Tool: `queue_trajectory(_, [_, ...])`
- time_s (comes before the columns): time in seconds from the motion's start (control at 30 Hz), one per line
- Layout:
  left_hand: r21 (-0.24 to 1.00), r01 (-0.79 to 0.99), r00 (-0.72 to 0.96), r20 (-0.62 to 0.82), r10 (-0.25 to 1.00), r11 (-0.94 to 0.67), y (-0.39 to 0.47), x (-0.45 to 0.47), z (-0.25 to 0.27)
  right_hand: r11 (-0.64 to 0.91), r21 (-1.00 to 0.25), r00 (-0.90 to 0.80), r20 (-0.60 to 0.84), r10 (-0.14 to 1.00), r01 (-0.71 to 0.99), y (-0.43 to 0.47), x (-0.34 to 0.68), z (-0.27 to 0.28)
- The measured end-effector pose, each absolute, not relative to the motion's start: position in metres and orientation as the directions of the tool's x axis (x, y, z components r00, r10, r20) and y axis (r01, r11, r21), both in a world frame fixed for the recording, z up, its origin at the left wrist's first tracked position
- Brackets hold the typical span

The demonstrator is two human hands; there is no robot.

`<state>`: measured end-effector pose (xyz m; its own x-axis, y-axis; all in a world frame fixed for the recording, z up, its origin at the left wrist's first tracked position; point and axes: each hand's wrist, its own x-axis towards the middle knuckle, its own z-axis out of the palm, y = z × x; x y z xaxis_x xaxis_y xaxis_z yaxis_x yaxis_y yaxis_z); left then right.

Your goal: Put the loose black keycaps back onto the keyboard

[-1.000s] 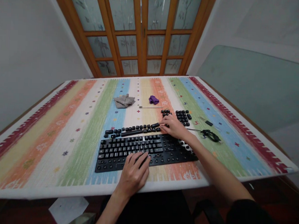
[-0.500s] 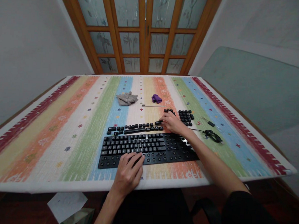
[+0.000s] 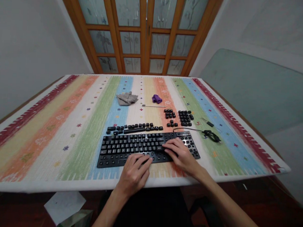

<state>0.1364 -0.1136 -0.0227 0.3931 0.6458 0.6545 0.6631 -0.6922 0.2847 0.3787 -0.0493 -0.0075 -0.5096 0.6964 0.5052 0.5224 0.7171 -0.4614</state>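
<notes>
The black keyboard [image 3: 136,159] lies near the table's front edge, its upper left keys on and its lower rows and right part bare of keycaps. My right hand [image 3: 181,155] is over its right half, fingertips pinching a wide black keycap [image 3: 161,148] at the end of a key row. Fingers out and slightly bent, my left hand [image 3: 136,171] rests on the keyboard's near edge. Loose keycaps [image 3: 156,128] and a long spacebar [image 3: 134,130] lie in rows just behind the keyboard. More loose keycaps [image 3: 184,118] sit in groups at the back right.
A grey cloth [image 3: 127,99], a purple cloth [image 3: 157,99] and a thin rod-like tool [image 3: 154,106] lie farther back. To the right are a coiled cable [image 3: 212,136] and a small black-handled wire tool [image 3: 210,123]. A striped cloth [image 3: 84,147] covers the table.
My right hand has come from the loose keycaps behind the keyboard toward me, bringing a wide keycap onto the keyboard. My left hand has shifted slightly right along the near edge.
</notes>
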Motion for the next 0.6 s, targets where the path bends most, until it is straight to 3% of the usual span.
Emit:
queue_trajectory(0.37, [0.202,0.748,0.375,0.656,0.654,-0.632,-0.100,0.164,-0.024,0.707,-0.408,-0.492,0.518,0.700,0.577,-0.070,0.375,-0.021])
queue_trajectory(0.6, [0.220,0.763,0.349,0.651,0.674,-0.608,-0.095,0.167,-0.027,0.718,-0.400,-0.496,0.529,0.689,0.570,-0.067,0.374,-0.024])
